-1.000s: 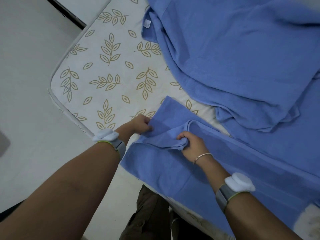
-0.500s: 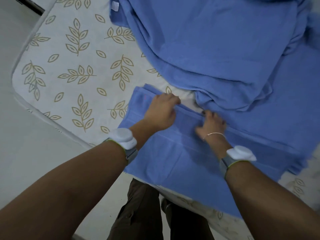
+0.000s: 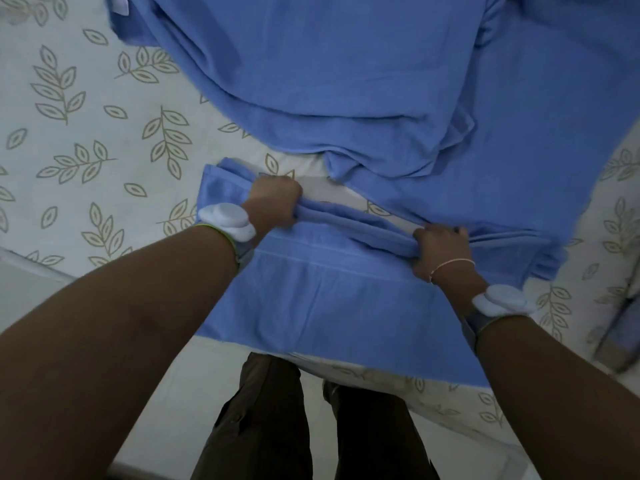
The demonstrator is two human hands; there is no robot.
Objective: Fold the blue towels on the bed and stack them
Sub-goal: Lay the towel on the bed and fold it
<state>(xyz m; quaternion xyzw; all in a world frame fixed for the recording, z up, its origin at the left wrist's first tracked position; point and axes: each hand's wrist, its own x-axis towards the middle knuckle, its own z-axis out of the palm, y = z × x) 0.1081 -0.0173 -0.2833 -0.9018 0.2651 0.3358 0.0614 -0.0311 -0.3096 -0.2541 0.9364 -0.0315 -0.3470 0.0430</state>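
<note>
The towel point(image 3: 332, 306) being folded lies flat at the near edge of the bed point(image 3: 86, 140), its long axis running left to right, straight in front of the person. Both hands grasp its far edge, bunched into a ridge: the left hand point(image 3: 275, 204) has its fingers curled round the fabric near the towel's left end, and the right hand point(image 3: 441, 249) pinches the same ridge further right. The ridge slopes from upper left to lower right, so the right hand sits nearer the body and the left reaches further out. The near half of the towel lies between the 2 forearms, so the likely next move is pulling the held edge toward the body, across the short axis. Counted: 1 towel in the hands, and a loose heap point(image 3: 381, 81) of blue cloth beyond it, touching its far right part; how many towels the heap holds cannot be told. No folded stack is visible yet.
</note>
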